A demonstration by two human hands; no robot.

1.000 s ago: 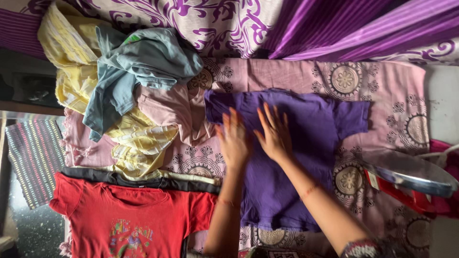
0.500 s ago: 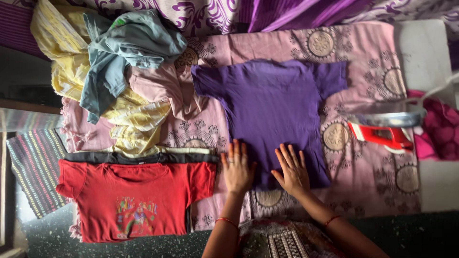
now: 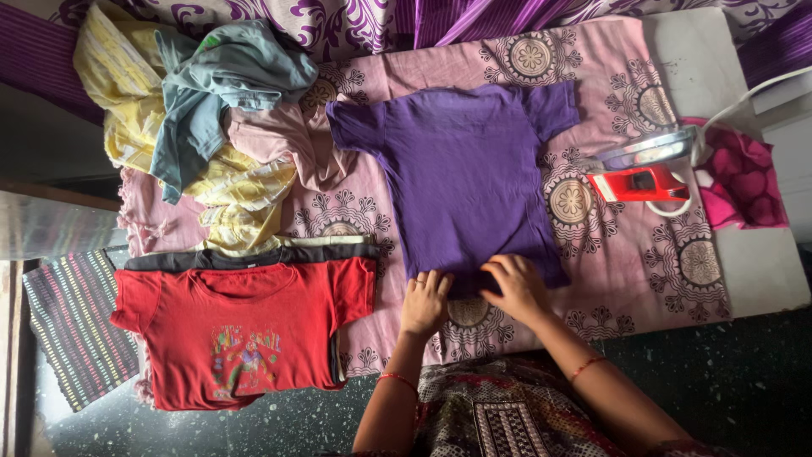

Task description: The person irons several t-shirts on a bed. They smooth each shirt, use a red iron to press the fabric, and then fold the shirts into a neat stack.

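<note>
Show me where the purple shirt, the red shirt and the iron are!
purple shirt [image 3: 465,178], head view, middle of its chest.
red shirt [image 3: 254,313], head view, chest just above the picture.
iron [image 3: 639,182], head view, its red body, right of the purple shirt.
</note>
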